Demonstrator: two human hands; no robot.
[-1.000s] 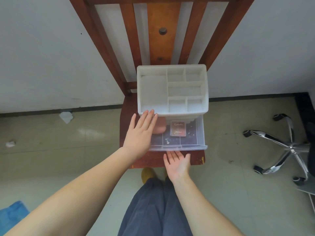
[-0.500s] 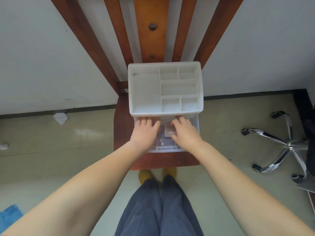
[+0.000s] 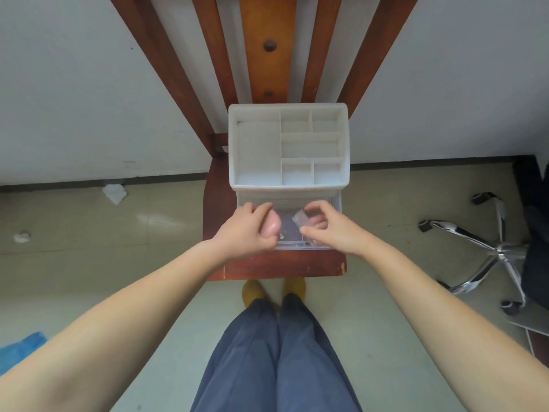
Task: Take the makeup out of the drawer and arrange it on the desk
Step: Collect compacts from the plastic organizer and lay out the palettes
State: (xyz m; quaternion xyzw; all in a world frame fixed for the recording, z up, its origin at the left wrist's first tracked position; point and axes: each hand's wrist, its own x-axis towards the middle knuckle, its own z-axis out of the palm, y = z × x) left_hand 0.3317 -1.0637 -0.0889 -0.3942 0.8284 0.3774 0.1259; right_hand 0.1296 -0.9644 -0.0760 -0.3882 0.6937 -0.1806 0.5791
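Observation:
A white organizer (image 3: pixel 287 147) with several empty top compartments stands on a wooden chair seat (image 3: pixel 279 267). Its clear drawer (image 3: pixel 289 233) is pulled out toward me. My left hand (image 3: pixel 246 230) is over the drawer's left side, closed around a pink makeup sponge (image 3: pixel 271 226). My right hand (image 3: pixel 329 226) is over the right side, fingers pinched on a small clear-cased makeup item (image 3: pixel 300 219), tilted up from the drawer. The drawer floor between my hands looks bare apart from small printed marks.
The chair's slatted back (image 3: pixel 269 49) rises behind the organizer against a white wall. An office chair's chrome base (image 3: pixel 487 251) stands on the floor to the right. Crumpled paper (image 3: pixel 114 193) lies left. My legs and yellow slippers (image 3: pixel 252 292) are below the seat.
Both hands went into the drawer and closed. The left took hold of the pink sponge; the right picked up the small case that lay flat in the drawer.

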